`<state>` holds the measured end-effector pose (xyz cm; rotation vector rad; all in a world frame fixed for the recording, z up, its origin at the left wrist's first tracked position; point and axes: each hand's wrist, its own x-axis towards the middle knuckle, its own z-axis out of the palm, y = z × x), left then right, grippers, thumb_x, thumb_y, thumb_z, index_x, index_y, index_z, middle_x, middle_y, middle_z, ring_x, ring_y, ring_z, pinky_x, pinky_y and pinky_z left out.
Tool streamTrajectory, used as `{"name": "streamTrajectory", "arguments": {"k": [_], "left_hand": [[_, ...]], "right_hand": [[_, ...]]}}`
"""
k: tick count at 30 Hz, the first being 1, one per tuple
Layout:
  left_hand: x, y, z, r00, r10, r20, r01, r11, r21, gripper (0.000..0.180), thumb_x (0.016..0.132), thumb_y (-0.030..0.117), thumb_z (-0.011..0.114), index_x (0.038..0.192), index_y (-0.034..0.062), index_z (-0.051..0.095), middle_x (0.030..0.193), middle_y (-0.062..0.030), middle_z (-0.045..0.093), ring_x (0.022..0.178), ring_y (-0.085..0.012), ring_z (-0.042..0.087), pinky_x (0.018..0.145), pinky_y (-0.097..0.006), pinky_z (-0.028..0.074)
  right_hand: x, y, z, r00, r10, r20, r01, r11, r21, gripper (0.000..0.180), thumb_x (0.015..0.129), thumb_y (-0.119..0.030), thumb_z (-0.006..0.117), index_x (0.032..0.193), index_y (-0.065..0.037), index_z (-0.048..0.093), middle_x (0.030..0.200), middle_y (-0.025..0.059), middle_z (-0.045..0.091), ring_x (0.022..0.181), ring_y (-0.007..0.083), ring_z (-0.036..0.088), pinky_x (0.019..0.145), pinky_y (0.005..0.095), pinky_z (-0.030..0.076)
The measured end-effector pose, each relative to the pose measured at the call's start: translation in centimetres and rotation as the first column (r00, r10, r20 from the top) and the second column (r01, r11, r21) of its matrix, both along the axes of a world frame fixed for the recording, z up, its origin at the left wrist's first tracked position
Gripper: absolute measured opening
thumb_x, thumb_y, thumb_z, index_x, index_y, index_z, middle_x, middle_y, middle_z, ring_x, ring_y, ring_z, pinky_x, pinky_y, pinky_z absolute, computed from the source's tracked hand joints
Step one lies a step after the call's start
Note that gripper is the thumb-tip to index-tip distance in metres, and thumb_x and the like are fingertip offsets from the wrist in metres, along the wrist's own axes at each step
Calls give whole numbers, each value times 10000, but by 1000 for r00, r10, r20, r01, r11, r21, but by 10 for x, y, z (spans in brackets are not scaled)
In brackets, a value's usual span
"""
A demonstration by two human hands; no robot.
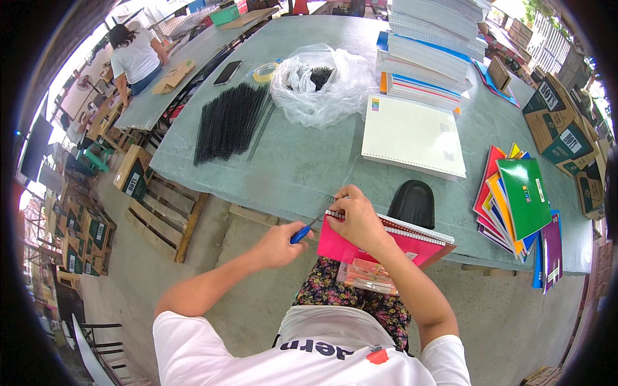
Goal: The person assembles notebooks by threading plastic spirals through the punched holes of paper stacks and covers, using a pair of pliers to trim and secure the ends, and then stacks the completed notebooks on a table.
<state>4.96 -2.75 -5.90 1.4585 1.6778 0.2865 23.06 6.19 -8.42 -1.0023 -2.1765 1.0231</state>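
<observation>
At the near edge of the table, a pink-covered notebook (338,243) leans with its punched edge up. A thin dark wire coil (330,199) sticks out past its left corner. My right hand (355,219) is closed, fingertips pinched at the coil by that corner. My left hand (282,246) grips a small blue-handled tool (300,234). Its thin metal tip points at the same corner; its exact kind cannot be made out. A black rounded object (412,204) lies just behind the notebook. On my lap rests a clear plastic packet (367,276), partly covered by the notebook.
Black wire coils (232,122) lie at the table's left, near a phone (228,73), a tape roll (264,71) and a plastic bag (325,96). Paper stacks (421,71) stand at the back. Finished-looking notebooks (523,198) fan out at right, beside cartons (561,125). Another person (136,58) stands far left.
</observation>
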Motion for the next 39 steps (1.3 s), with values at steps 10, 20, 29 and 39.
{"name": "streamTrajectory", "arguments": {"k": [10, 20, 29, 39], "left_hand": [[14, -3, -17, 996, 41, 78, -44, 998, 39, 288, 835, 265, 575, 990, 29, 520, 872, -113, 578, 755, -248, 545, 736, -378, 449], [4, 40, 3, 882, 107, 460, -203, 965, 165, 168, 787, 170, 679, 859, 40, 600, 708, 47, 539, 618, -49, 470, 555, -221, 387], [-75, 252, 57, 936, 345, 78, -274, 568, 777, 381, 756, 301, 634, 981, -5, 602, 756, -165, 646, 659, -248, 637, 618, -360, 482], [-78, 147, -101, 886, 234, -401, 247, 493, 834, 435, 816, 285, 608, 1132, -2, 527, 1072, -206, 533, 1001, -346, 487, 899, -434, 366]], "right_hand": [[-6, -8, -5, 998, -62, -5, 62, 992, 108, 103, 716, -35, 633, 767, 53, 618, 1000, 156, 534, 821, 353, 587, 735, 407, 490], [-5, -26, -14, 999, 31, 32, -39, 957, 286, 136, 739, -97, 671, 820, 9, 641, 1052, 133, 540, 809, 282, 607, 701, 351, 514], [19, -51, 9, 988, 110, 109, -138, 941, 308, 211, 773, -122, 619, 959, -28, 586, 881, 103, 547, 827, 286, 566, 720, 372, 484], [185, -31, 46, 883, -435, 176, 433, 900, 53, 201, 767, 0, 580, 965, -35, 573, 835, 99, 664, 772, 243, 650, 661, 356, 503]]}}
